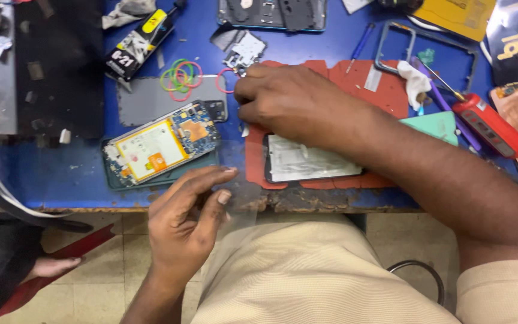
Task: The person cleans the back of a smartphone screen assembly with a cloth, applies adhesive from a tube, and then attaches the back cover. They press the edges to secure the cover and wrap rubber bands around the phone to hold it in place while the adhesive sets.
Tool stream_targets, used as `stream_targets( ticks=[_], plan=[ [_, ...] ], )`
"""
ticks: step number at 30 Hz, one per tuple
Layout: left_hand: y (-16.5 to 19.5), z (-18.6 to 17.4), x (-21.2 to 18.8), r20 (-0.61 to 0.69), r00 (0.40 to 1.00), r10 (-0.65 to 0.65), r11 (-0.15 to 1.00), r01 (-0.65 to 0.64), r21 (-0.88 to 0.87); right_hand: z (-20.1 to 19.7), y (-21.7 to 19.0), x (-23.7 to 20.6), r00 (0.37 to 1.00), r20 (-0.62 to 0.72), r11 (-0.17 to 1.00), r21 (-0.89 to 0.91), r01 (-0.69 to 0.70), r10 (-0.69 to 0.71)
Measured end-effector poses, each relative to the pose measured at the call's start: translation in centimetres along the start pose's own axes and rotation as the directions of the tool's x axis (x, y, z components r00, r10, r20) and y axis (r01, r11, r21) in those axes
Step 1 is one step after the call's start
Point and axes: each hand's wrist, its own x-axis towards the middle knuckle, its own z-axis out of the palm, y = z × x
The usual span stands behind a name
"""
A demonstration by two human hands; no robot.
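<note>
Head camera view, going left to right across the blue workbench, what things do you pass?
Black glue tube → opened phone with yellow battery → coloured rubber bands → right hand → red-handled screwdriver.

Bench (61,174) is showing blue, chipped brown along the edge. Mat (385,90) is reading red-orange. Open phone (162,146) is showing yellow-bordered white battery, blue board, orange patches. Rubber bands (180,77) are showing green, pink, orange. Screwdriver (491,125) handle is looking red. My trousers (307,276) are looking beige.
</note>
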Motion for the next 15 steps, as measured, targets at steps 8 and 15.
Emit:
stream_targets(
  ticks=[8,15],
  plan=[
    [-0.2,-1.4,1.2,0.025,0.999,-0.025,0.993,0.028,-0.112,0.2,1.3,0.5,0.991,-0.003,0.991,0.004,0.136,-0.136],
    [-0.2,-1.5,2.3,0.091,0.995,0.033,0.997,-0.027,-0.07,-0.5,2.8,-2.8,0.872,-0.202,0.847,0.411,-0.338,0.446]
  ],
)
